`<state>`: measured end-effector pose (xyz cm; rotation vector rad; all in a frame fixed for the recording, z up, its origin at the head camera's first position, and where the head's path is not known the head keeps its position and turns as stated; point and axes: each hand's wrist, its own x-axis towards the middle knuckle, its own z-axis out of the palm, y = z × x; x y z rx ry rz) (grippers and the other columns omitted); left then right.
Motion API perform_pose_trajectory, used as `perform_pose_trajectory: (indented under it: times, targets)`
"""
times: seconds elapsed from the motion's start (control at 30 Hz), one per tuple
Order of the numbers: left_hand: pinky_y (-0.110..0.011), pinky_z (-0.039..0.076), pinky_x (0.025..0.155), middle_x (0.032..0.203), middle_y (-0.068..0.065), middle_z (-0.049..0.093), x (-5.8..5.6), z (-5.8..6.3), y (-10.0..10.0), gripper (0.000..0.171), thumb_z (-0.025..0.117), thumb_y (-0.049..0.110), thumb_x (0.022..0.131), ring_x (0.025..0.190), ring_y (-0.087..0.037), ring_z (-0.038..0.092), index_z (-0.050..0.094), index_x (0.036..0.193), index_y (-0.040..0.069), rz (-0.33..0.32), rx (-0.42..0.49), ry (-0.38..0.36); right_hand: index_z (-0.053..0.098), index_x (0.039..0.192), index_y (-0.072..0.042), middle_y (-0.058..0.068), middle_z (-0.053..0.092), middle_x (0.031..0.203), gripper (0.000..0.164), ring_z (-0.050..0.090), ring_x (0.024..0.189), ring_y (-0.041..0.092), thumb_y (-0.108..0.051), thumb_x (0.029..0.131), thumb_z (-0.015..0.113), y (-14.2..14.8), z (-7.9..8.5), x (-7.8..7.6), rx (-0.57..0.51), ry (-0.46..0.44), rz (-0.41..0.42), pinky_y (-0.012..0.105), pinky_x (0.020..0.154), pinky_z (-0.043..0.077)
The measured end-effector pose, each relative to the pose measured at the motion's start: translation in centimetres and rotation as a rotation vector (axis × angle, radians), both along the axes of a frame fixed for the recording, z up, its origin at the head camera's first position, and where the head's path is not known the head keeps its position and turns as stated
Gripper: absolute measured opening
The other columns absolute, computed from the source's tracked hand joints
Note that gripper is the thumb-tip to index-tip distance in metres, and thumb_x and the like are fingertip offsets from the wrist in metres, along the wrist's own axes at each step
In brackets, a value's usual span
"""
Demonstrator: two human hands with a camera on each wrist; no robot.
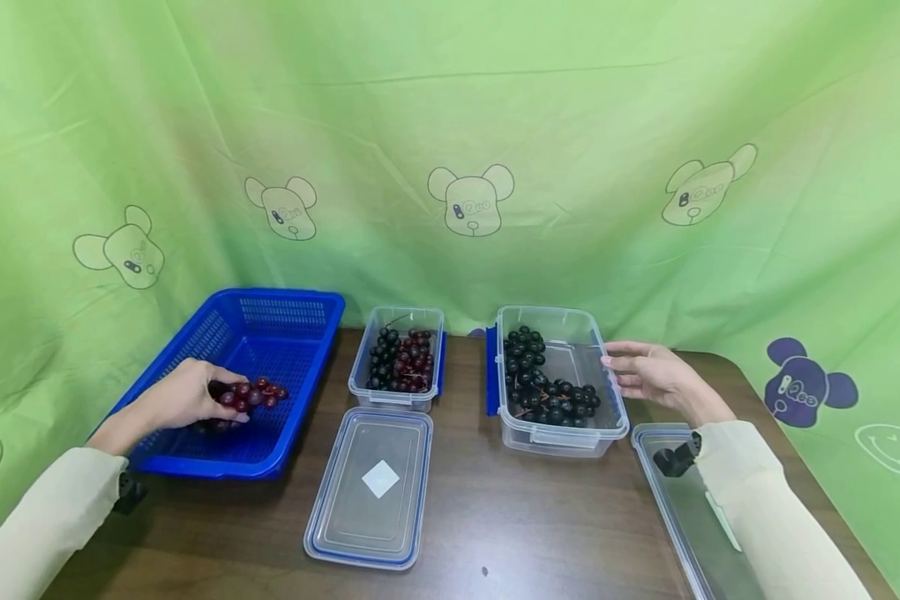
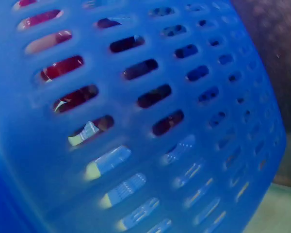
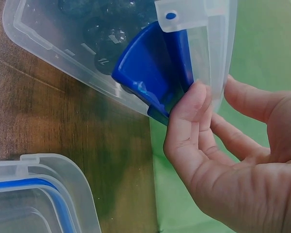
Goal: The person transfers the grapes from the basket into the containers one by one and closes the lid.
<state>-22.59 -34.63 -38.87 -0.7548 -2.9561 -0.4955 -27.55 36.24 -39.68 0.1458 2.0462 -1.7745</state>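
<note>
My left hand (image 1: pixel 193 393) holds a bunch of red grapes (image 1: pixel 258 393) over the blue slotted basket (image 1: pixel 311 367). Darker grapes show in the basket just beneath that hand. The left wrist view is filled by the basket's wall (image 2: pixel 136 121), with red and dark fruit (image 2: pixel 63 68) behind its slots. At the back right stands a large clear plastic container (image 1: pixel 555 437) holding dark grapes (image 1: pixel 547 400). My right hand (image 1: pixel 656 375) grips its right side, and in the right wrist view the thumb and fingers are at the corner beside a blue latch flap (image 3: pixel 148 70).
Between basket and large container stands a smaller clear container (image 1: pixel 390 398) with dark and red grapes. A clear lid with blue seal (image 1: pixel 367 517) lies in front of it. Another lid (image 1: pixel 690 500) lies under my right forearm. Green printed cloth (image 1: pixel 472 100) hangs close behind the table (image 1: pixel 525 533).
</note>
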Motion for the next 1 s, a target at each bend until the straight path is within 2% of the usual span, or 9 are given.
perform_pose_trajectory:
  times: [0.1, 0.17, 0.23, 0.3, 0.4, 0.57, 0.73, 0.87, 1.0]
  targets:
    - [-0.021, 0.048, 0.058, 0.103, -0.014, 0.082, -0.1, 0.1, -0.2, 0.046, 0.094, 0.026, 0.078, 0.067, 0.001, 0.056, 0.08, 0.115, 0.002, 0.048, 0.056, 0.004, 0.056, 0.136, -0.016, -0.009, 0.076, 0.09, 0.036, 0.074, 0.083, 0.007, -0.016, 0.103, 0.068, 0.0, -0.1, -0.1, 0.004, 0.003, 0.0, 0.026, 0.08, 0.062]
    - [-0.022, 0.042, 0.052, 0.101, -0.015, 0.081, -0.2, 0.3, -0.2, 0.049, 0.093, 0.025, 0.08, 0.056, 0.0, 0.046, 0.078, 0.12, 0.0, 0.089, 0.096, -0.015, 0.057, 0.134, -0.017, -0.009, 0.076, 0.09, 0.033, 0.074, 0.083, 0.007, -0.016, 0.103, 0.068, 0.0, -0.2, -0.1, 0.003, 0.003, -0.001, 0.026, 0.08, 0.063]
    - [-0.023, 0.042, 0.052, 0.103, -0.018, 0.08, -0.3, 0.7, 0.0, 0.055, 0.092, 0.029, 0.081, 0.055, -0.002, 0.044, 0.076, 0.124, -0.002, 0.134, 0.138, -0.039, 0.058, 0.13, -0.02, -0.008, 0.076, 0.09, 0.029, 0.074, 0.083, 0.007, -0.016, 0.103, 0.068, 0.1, -0.2, -0.2, -0.003, 0.001, -0.004, 0.026, 0.08, 0.063]
    - [-0.022, 0.045, 0.055, 0.107, -0.021, 0.079, -0.3, 1.1, 0.3, 0.061, 0.091, 0.034, 0.082, 0.06, -0.003, 0.05, 0.074, 0.127, -0.002, 0.176, 0.179, -0.063, 0.059, 0.127, -0.022, -0.008, 0.076, 0.09, 0.026, 0.074, 0.083, 0.007, -0.015, 0.103, 0.068, 0.1, -0.2, -0.2, -0.007, -0.002, -0.006, 0.026, 0.08, 0.063]
    - [-0.02, 0.052, 0.068, 0.12, -0.023, 0.077, -0.6, 1.6, 0.8, 0.065, 0.091, 0.042, 0.082, 0.082, -0.001, 0.062, 0.074, 0.129, 0.0, 0.217, 0.245, -0.079, 0.059, 0.127, -0.021, -0.008, 0.076, 0.09, 0.026, 0.073, 0.083, 0.007, -0.015, 0.103, 0.068, 0.1, -0.1, -0.2, -0.009, -0.003, -0.009, 0.026, 0.08, 0.063]
    - [-0.018, 0.056, 0.073, 0.118, -0.016, 0.079, -0.8, 2.0, 1.8, 0.051, 0.088, 0.041, 0.086, 0.091, 0.005, 0.066, 0.077, 0.125, 0.01, 0.241, 0.374, -0.116, 0.059, 0.127, -0.02, -0.008, 0.076, 0.089, 0.027, 0.073, 0.082, 0.007, -0.014, 0.103, 0.068, 0.0, 0.1, -0.2, -0.016, -0.004, -0.01, 0.026, 0.08, 0.063]
    - [-0.019, 0.055, 0.073, 0.111, -0.007, 0.081, -0.9, 2.4, 2.9, 0.039, 0.086, 0.043, 0.088, 0.088, 0.0, 0.067, 0.081, 0.115, 0.015, 0.243, 0.433, -0.126, 0.057, 0.13, -0.018, -0.007, 0.076, 0.09, 0.03, 0.074, 0.082, 0.008, -0.014, 0.103, 0.067, -0.1, 0.0, 0.0, -0.017, -0.007, -0.006, 0.026, 0.08, 0.063]
    - [-0.021, 0.055, 0.073, 0.101, 0.006, 0.08, -0.9, 3.0, 3.6, 0.036, 0.086, 0.043, 0.088, 0.087, -0.002, 0.067, 0.081, 0.108, 0.014, 0.257, 0.485, -0.137, 0.057, 0.13, -0.018, -0.007, 0.076, 0.089, 0.029, 0.073, 0.081, 0.008, -0.013, 0.103, 0.067, -0.1, 0.0, 0.1, -0.02, -0.007, -0.01, 0.026, 0.078, 0.063]
    - [-0.02, 0.056, 0.076, 0.097, 0.016, 0.079, -0.8, 3.7, 4.1, 0.037, 0.084, 0.038, 0.09, 0.09, -0.001, 0.069, 0.08, 0.111, 0.008, 0.266, 0.589, -0.168, 0.057, 0.132, -0.017, -0.007, 0.075, 0.088, 0.03, 0.073, 0.08, 0.008, -0.013, 0.103, 0.067, 0.0, 0.0, 0.1, -0.022, -0.005, -0.01, 0.026, 0.078, 0.063]
